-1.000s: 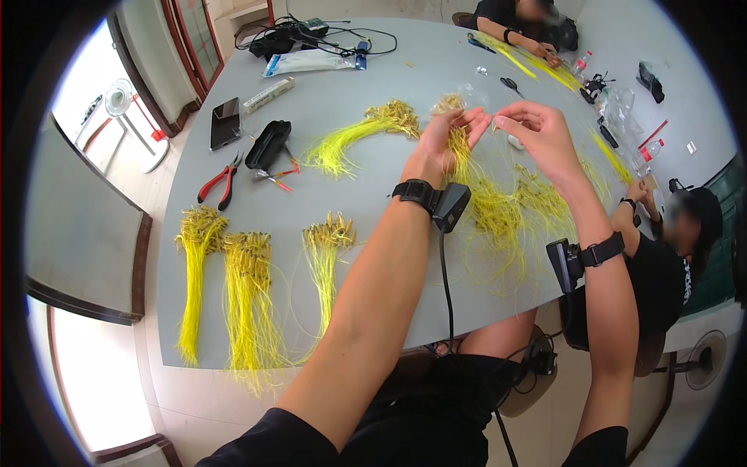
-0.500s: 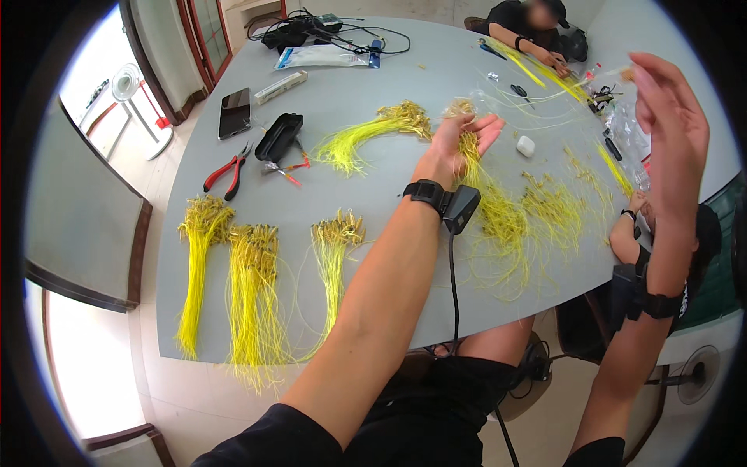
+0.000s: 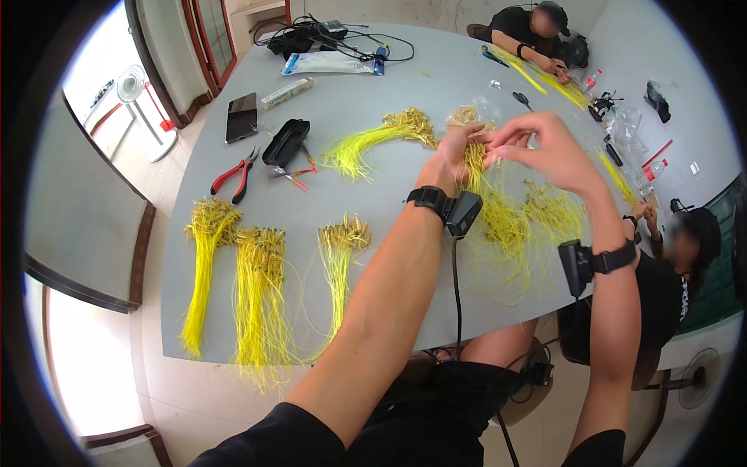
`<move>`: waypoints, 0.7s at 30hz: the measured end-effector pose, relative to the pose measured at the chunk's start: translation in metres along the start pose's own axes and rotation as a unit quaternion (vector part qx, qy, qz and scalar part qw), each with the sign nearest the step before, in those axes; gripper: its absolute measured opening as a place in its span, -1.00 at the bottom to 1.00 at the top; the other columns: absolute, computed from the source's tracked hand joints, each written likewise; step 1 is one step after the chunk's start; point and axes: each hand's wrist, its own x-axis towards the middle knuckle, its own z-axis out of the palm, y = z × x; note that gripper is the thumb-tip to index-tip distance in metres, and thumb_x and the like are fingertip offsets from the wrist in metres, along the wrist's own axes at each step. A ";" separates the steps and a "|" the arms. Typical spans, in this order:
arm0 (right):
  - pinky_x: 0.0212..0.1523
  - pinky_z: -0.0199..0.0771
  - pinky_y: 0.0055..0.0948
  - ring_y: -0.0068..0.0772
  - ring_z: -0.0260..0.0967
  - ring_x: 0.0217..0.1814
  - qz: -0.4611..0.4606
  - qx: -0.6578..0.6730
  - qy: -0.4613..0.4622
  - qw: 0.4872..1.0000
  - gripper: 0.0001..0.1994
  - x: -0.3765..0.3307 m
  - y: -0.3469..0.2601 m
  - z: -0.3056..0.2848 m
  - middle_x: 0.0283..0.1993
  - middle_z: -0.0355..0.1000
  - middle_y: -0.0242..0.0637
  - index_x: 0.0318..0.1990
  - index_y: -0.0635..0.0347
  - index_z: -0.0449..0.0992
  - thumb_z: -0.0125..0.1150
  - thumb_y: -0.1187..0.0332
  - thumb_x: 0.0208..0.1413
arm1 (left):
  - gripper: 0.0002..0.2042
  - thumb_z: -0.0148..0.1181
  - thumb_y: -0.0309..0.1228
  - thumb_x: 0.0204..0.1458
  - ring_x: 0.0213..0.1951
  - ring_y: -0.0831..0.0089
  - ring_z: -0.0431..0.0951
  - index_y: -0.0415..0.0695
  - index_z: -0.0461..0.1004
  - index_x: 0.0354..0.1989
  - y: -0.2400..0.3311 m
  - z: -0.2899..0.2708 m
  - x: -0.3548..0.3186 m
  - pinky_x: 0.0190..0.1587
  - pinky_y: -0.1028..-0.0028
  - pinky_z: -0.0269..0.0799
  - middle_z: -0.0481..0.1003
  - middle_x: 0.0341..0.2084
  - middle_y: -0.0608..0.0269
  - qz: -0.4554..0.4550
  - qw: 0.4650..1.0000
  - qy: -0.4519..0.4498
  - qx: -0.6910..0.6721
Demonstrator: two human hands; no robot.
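Note:
My left hand is closed round a bundle of thin yellow lines with small gold-coloured ends, and the strands hang toward the table. From the right, my right hand meets it, thumb and fingers pinched at the bundle's upper part. What sits between those fingertips is too small to make out. Beyond the hands lies a clear plastic bag with gold-coloured bits. Loose yellow lines spread below the hands, with a further tangle to the right, partly behind my right wrist.
Sorted yellow bundles lie along the near left, another farther back. Red-handled pliers, a black case, a phone and cables are on the grey table. Two people work at the far and right edges.
My right hand has come down and left from its raised place at the right, and its fingers now meet the bundle. My left hand keeps its hold in nearly the same spot.

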 end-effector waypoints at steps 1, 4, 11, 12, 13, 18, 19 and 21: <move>-0.26 0.40 -0.60 -0.65 0.45 -0.34 0.027 0.033 -0.007 0.999 -0.92 0.005 0.007 0.008 -0.42 0.55 -0.35 -0.32 0.33 0.59 0.30 0.49 0.05 | -0.58 -0.21 -0.28 0.35 -0.21 0.15 0.65 -0.51 0.27 0.06 0.001 -0.001 0.001 -0.25 0.36 0.75 0.48 -0.10 -0.18 -0.025 0.999 -0.030 -0.021; -0.28 0.47 -0.60 -0.63 0.48 -0.37 0.076 0.077 -0.012 0.994 -0.93 0.016 0.028 0.024 -0.44 0.54 -0.33 -0.34 0.37 0.57 0.29 0.53 0.06 | -0.61 -0.19 -0.29 0.34 -0.26 0.21 0.66 -0.45 0.30 0.03 0.000 -0.002 0.002 -0.32 0.37 0.74 0.49 -0.15 -0.11 -0.044 0.997 -0.050 -0.048; -0.44 0.64 -0.55 -0.55 0.50 -0.46 0.114 0.115 0.031 0.986 -0.95 0.032 0.055 0.045 -0.40 0.51 -0.23 -0.30 0.41 0.54 0.23 0.59 0.09 | -0.76 -0.17 -0.38 0.34 -0.35 0.33 0.65 -0.29 0.37 -0.06 -0.003 0.003 0.000 -0.45 0.42 0.70 0.54 -0.24 0.07 -0.024 0.993 -0.066 -0.090; -0.44 0.64 -0.55 -0.55 0.50 -0.46 0.103 0.116 0.028 0.987 -0.95 0.031 0.057 0.046 -0.40 0.51 -0.23 -0.30 0.41 0.54 0.23 0.59 0.09 | -0.76 -0.17 -0.38 0.34 -0.35 0.33 0.65 -0.29 0.37 -0.06 -0.002 0.002 0.000 -0.45 0.42 0.70 0.54 -0.24 0.07 -0.025 0.993 -0.065 -0.090; -0.40 0.62 -0.51 -0.54 0.51 -0.41 0.099 0.106 0.058 0.988 -0.92 0.030 0.058 0.047 -0.36 0.51 -0.25 -0.27 0.38 0.54 0.25 0.56 0.09 | -0.77 -0.15 -0.39 0.33 -0.36 0.35 0.65 -0.28 0.38 -0.08 -0.002 0.001 0.002 -0.45 0.43 0.70 0.54 -0.27 0.10 -0.015 0.995 -0.055 -0.078; -0.29 0.50 -0.39 -0.36 0.52 -0.37 -0.004 -0.060 0.221 0.973 -0.79 0.020 0.055 0.054 -0.29 0.47 -0.20 -0.19 0.27 0.56 0.36 0.39 0.04 | -0.80 -0.11 -0.40 0.32 -0.47 0.46 0.59 -0.27 0.40 -0.14 0.001 -0.004 0.008 -0.51 0.53 0.63 0.52 -0.36 0.19 -0.032 0.994 -0.056 -0.085; -0.21 0.46 -0.38 -0.35 0.48 -0.32 -0.009 -0.055 0.221 0.974 -0.75 0.018 0.053 0.055 -0.29 0.45 -0.22 -0.17 0.24 0.55 0.38 0.36 0.01 | -0.80 -0.12 -0.39 0.34 -0.47 0.48 0.59 -0.28 0.38 -0.12 0.002 -0.005 0.009 -0.50 0.57 0.62 0.52 -0.36 0.19 -0.040 0.988 -0.104 -0.105; -0.14 0.43 -0.37 -0.34 0.44 -0.26 -0.013 -0.049 0.221 0.974 -0.71 0.011 0.049 0.056 -0.29 0.43 -0.24 -0.15 0.20 0.54 0.40 0.33 -0.01 | -0.79 -0.12 -0.39 0.35 -0.46 0.51 0.59 -0.30 0.37 -0.10 0.002 -0.004 0.010 -0.49 0.61 0.62 0.51 -0.36 0.19 -0.049 0.979 -0.152 -0.126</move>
